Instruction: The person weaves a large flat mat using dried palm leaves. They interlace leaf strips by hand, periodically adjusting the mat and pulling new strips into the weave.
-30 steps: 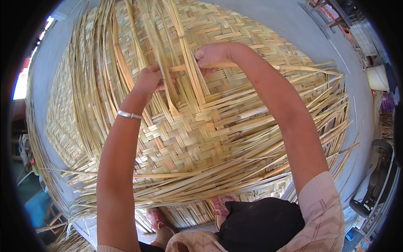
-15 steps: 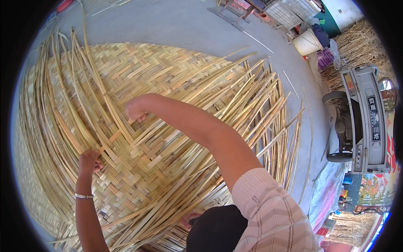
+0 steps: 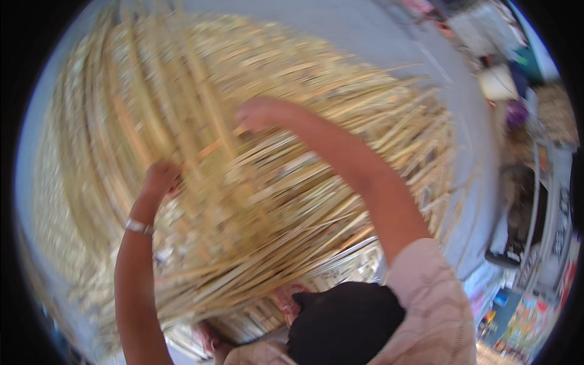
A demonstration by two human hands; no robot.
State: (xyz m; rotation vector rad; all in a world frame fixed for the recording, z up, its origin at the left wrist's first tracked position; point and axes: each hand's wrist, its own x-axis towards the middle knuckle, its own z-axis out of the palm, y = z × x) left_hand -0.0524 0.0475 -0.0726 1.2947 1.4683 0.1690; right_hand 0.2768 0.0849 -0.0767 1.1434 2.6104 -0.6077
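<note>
Left hand (image 3: 163,178): clamped on orange strip (image 3: 210,148) | right hand (image 3: 258,114): blurred, grip cannot be told | woven mat (image 3: 274,52): smeared

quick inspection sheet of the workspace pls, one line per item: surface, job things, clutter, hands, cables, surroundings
surface: grey floor under a large woven mat; the picture is motion-blurred
job things: long pale strips run over the mat's left part, loose strips fan out on the right; an orange cross strip shows between the hands
clutter: white bucket and a purple item, kind unclear, at upper right
hands: left hand and right hand, fingers curled, at either end of the cross strip; grip too blurred to confirm
cables: nothing seen
surroundings: grey vehicle with a dark wheel at the right
</note>
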